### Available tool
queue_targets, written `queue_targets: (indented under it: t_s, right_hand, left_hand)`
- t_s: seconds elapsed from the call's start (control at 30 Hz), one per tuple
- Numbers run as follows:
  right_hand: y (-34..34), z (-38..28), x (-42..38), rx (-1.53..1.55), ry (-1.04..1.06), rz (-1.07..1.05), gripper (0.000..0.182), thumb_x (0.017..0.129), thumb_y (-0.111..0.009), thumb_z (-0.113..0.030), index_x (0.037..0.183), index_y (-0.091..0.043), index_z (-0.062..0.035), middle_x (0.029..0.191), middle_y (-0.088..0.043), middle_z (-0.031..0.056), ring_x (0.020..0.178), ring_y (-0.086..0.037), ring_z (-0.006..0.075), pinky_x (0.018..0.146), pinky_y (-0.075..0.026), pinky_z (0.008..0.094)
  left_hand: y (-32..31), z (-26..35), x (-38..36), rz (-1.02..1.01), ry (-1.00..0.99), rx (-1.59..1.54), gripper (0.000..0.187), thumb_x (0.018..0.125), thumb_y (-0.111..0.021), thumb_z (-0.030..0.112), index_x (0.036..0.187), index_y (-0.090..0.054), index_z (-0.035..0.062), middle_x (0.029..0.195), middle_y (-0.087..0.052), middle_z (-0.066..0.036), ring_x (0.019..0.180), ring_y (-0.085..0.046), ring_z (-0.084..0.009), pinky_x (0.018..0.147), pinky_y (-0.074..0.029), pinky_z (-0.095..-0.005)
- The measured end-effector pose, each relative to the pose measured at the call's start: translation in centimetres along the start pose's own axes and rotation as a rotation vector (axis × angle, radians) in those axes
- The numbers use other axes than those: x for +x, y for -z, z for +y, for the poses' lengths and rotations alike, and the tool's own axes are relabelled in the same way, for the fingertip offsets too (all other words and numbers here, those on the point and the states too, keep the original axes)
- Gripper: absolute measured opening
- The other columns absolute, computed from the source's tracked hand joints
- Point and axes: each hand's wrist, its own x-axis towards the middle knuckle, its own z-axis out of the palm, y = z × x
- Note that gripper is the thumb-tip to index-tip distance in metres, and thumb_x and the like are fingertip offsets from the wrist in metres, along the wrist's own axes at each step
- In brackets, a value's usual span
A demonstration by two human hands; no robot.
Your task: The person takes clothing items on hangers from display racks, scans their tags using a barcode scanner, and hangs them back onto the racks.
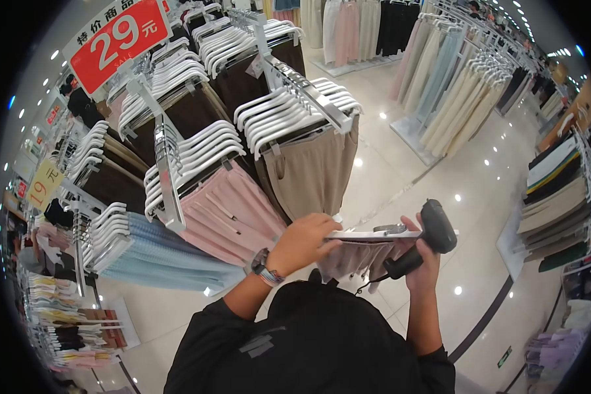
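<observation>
My left hand [307, 246] is closed on the left end of a white hanger [368, 234], its wrist wearing a watch and a band. From the hanger hang dusty pink trousers [351, 257], low in front of my black shirt. My right hand [423, 262] is wrapped round a black handheld scanner [438, 226], close to the hanger's right end. Light pink trousers [226, 213] and taupe trousers [308, 171] hang on white hangers just beyond my left hand.
A red price sign [119, 43] stands above the racks at the upper left. Blue trousers [161, 253] hang at the left. Further racks hold cream trousers [463, 111] and folded garments [555, 213] at the right. A person in black [82, 105] is in the far left background.
</observation>
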Motion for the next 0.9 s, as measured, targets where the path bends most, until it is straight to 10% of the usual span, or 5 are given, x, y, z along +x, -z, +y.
queue_targets:
  t_s: [0.47,0.9]
  right_hand:
    - [-3.9,2.0,15.6,-0.009,-0.079,-0.108,0.061,0.086,-0.054,-0.02,0.139,-0.034,0.0008,0.136,-0.044,0.0251,0.121,-0.05,0.0399,0.104,-0.04,0.0464]
    - [-6.4,7.8,28.9,0.019,-0.315,-0.465,0.056,0.08,-0.061,-0.003,0.134,-0.045,0.0008,0.126,-0.056,0.0187,0.107,-0.06,0.0278,0.095,-0.048,0.0422]
  left_hand:
    - [2.3,-8.8,6.1,0.307,0.179,-0.218,0.02,0.085,-0.067,0.021,0.086,-0.066,0.001,0.085,-0.065,-0.011,0.074,-0.063,-0.0277,0.063,-0.05,-0.0326]
    - [2.1,-13.4,7.3,0.571,0.374,-0.004,0.017,0.082,-0.07,0.019,0.086,-0.066,0.002,0.084,-0.065,-0.009,0.072,-0.062,-0.028,0.062,-0.049,-0.0339]
